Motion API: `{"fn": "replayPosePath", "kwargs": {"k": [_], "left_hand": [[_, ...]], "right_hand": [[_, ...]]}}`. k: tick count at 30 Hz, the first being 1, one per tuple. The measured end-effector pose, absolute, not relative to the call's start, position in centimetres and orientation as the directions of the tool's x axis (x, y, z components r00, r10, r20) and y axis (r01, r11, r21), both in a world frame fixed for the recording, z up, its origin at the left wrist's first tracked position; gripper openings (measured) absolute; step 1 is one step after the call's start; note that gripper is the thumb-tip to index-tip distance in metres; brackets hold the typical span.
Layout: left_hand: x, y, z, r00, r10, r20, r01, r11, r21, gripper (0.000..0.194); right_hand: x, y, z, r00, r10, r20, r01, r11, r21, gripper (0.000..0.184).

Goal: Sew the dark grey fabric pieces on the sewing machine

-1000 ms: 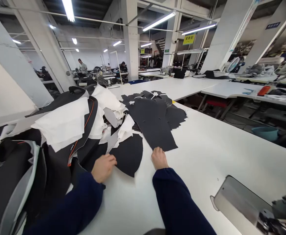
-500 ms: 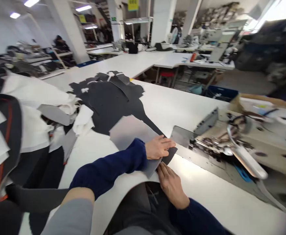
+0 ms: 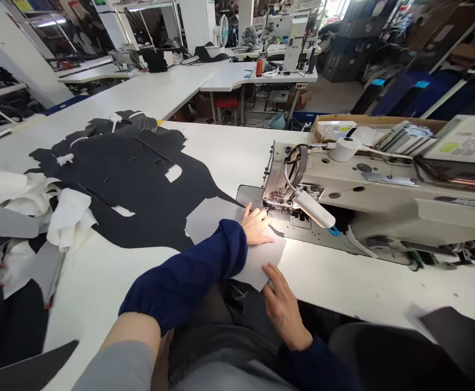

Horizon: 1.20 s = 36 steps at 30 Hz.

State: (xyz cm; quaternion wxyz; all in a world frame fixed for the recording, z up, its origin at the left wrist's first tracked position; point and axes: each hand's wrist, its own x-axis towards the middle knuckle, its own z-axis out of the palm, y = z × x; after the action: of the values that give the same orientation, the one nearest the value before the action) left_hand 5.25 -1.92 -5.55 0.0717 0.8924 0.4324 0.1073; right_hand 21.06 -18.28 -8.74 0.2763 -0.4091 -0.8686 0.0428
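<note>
A light grey fabric piece (image 3: 208, 217) lies across the table's front edge, one side up against the sewing machine (image 3: 343, 179). My left hand (image 3: 255, 225) presses on it with fingers spread, close to the machine's presser foot. At the near corner of the piece, my right hand (image 3: 281, 301) grips the edge between thumb and fingers. Black fabric (image 3: 147, 184) spreads flat to the left and runs under the grey piece in a narrow strip. The machine's white lamp (image 3: 314, 209) shines on the stitching area. The needle tip is hard to make out.
White and grey fabric pieces (image 3: 72, 217) are heaped at the left. A cardboard box (image 3: 318, 125) holding papers stands behind the machine. Farther back are an orange thread spool (image 3: 259, 68) and another sewing machine (image 3: 294, 43). A dark flap (image 3: 461, 331) is at the lower right.
The view has turned right, bringing the sewing machine toward the middle. Both hands and the grey piece are now closer to the presser foot, and more of the piece lies toward the right.
</note>
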Motion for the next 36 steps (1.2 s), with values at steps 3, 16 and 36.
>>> {"fn": "replayPosePath", "kwargs": {"k": [3,16,36], "left_hand": [[5.7,-0.8,-5.3,0.605,0.792,0.084,0.76,-0.605,0.237,0.038],[2.8,3.4,-5.3,0.545,0.838,-0.007,0.823,-0.533,0.196,0.024],[3.7,7.8,-5.5,0.487,0.872,-0.043,0.862,-0.472,0.187,0.022]], "right_hand": [[20.8,-17.8,-8.9,-0.543,0.736,0.404,0.684,0.667,-0.295,0.034],[18.2,-12.6,-8.3,-0.671,0.652,0.354,0.642,0.749,-0.163,0.03],[19.1,-8.2,-9.4,-0.677,0.65,0.344,0.641,0.751,-0.158,0.032]]}}
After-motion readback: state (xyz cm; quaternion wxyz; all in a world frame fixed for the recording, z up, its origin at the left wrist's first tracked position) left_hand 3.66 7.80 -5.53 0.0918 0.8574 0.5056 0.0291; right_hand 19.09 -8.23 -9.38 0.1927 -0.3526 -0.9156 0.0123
